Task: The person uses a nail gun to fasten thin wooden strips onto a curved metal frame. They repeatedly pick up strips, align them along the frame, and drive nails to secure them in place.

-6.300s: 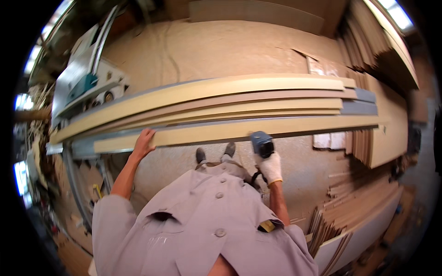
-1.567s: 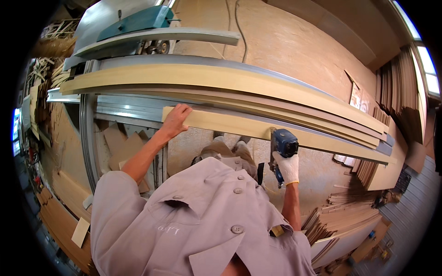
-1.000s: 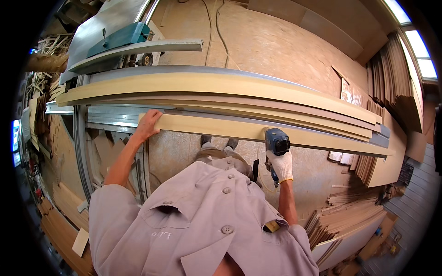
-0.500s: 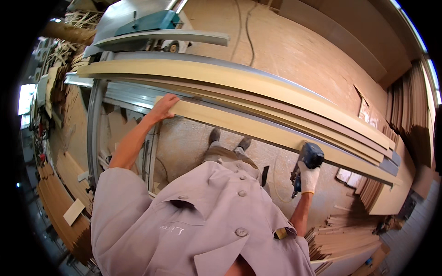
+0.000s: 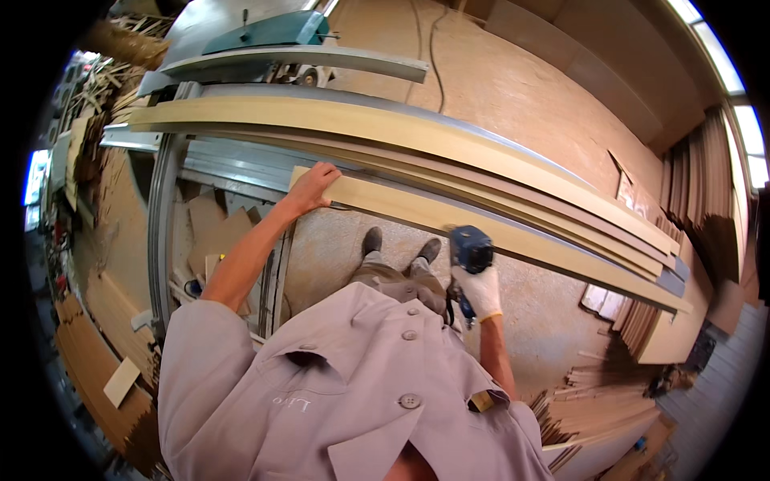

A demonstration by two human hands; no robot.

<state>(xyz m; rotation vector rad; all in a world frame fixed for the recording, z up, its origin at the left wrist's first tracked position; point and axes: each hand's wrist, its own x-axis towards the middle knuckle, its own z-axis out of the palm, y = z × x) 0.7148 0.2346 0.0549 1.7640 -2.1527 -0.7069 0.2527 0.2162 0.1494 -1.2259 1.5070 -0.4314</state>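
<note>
Head view: what has the left hand (image 5: 315,188) got hold of?

It is bare and closed on the near board (image 5: 401,207), a long, pale yellow one. The fingers bend over it close to its left end, and a short bit of that end shows just left of the hand.

And the rest of that board?

It stretches away to the right of the left hand, passes just beyond the right hand (image 5: 479,290), and ends well to the right of both. It lies along the front of a grey metal counter (image 5: 224,164), whose bare rails show to the left of the left hand.

Is the right hand busy too?

Yes. It wears a white glove and is wrapped round a blue tool (image 5: 472,248). The tool's bulky head sits just beyond the hand and overlaps the board's near edge; whether it presses on the wood, one cannot tell.

What lies farther out from the hands?

Beyond both, a stack of long boards (image 5: 361,124) runs nearly parallel to the near one, pale yellow on top. Past it, beyond the left hand, stands a teal machine (image 5: 265,32).

And on the near side?

Two dark shoes (image 5: 371,240) are on the floor between the hands, a little nearer than the board. Leaning panels (image 5: 609,441) stand nearer than the right hand and to its right.
</note>
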